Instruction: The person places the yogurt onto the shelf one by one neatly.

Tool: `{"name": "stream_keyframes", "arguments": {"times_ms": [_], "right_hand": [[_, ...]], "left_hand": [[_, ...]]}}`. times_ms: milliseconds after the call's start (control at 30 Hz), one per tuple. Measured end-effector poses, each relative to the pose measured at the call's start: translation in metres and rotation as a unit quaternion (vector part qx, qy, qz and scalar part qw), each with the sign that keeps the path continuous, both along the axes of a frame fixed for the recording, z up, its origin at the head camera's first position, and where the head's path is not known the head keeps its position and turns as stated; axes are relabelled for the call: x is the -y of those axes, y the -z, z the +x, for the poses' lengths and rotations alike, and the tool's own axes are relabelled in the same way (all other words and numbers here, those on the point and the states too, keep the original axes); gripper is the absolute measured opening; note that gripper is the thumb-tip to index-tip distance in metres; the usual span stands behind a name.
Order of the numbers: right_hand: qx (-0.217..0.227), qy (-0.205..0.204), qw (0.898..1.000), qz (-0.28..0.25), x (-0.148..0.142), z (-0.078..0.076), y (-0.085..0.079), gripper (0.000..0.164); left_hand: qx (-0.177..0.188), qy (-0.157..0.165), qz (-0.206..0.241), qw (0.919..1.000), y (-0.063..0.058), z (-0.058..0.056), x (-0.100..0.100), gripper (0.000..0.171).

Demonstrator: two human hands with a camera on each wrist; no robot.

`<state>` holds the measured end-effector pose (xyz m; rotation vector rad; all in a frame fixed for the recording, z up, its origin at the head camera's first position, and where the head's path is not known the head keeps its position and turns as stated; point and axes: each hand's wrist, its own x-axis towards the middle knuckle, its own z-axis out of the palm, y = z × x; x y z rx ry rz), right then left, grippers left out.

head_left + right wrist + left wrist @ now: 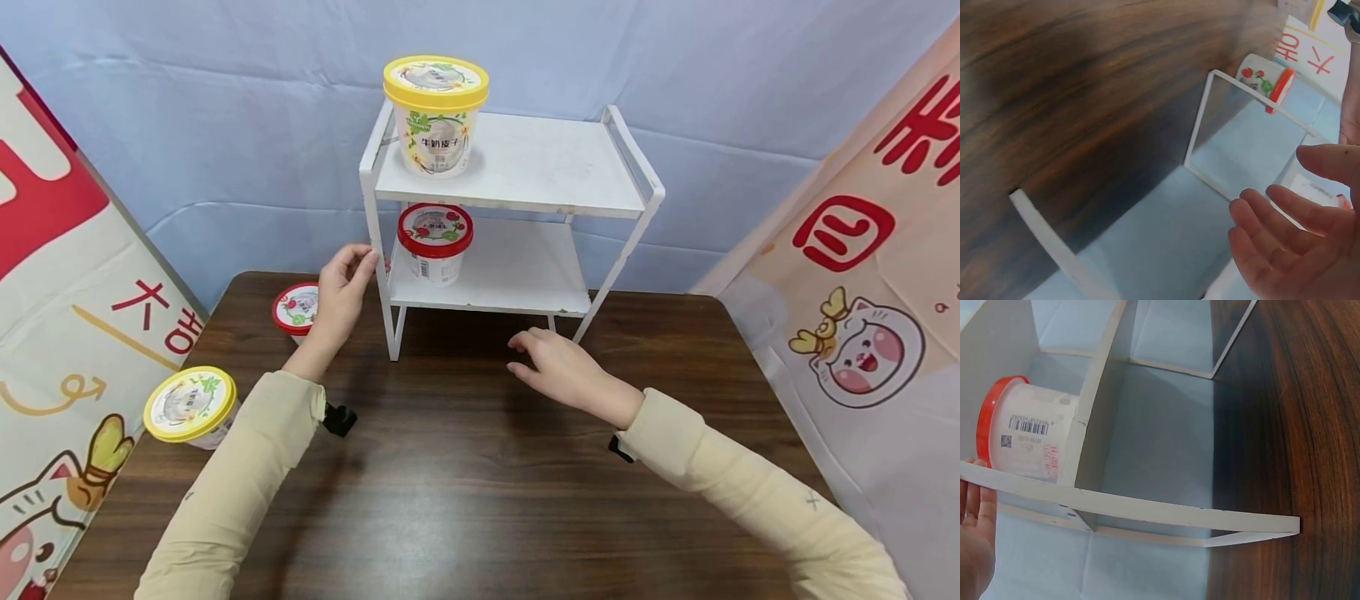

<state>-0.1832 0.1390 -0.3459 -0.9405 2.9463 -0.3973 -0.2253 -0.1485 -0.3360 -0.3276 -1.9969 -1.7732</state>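
Note:
My left hand (pixel 342 296) is at the left front post of a white two-tier shelf (pixel 517 200). In the left wrist view, the fingers (pixel 984 512) pass behind that post, their tips beside a white tub with a red lid (pixel 1032 431). This tub stands at the left of the lower tier. My right hand (pixel 562 367) hovers in front of the shelf's right side, holding nothing, fingers loosely bent and thumb apart. A larger tub with a yellow lid (pixel 437 117) stands on the upper tier at the left.
Left of the shelf, on the dark wooden table (pixel 480 500), stand another red-lidded tub (pixel 296 307), partly hidden by my left hand, and a yellow-lidded tub (pixel 191 406) beside my left sleeve. A pale blue cloth (pixel 262 133) hangs behind; printed banners (pixel 870 333) flank the table.

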Motion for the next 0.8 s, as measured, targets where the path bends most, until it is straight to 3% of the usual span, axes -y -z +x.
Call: {"name": "stream_keyframes", "arguments": {"times_ms": [567, 800], "right_hand": [[0.035, 0.030, 0.999, 0.000, -0.033, 0.003, 0.025, 0.031], [0.037, 0.051, 0.998, -0.010, -0.044, 0.003, 0.028, 0.029]], "left_hand": [[-0.004, 0.003, 0.001, 1.0000, 0.000, 0.000, 0.000, 0.020], [-0.007, 0.002, 0.002, 1.0000, 0.000, 0.000, 0.001, 0.020]]}}
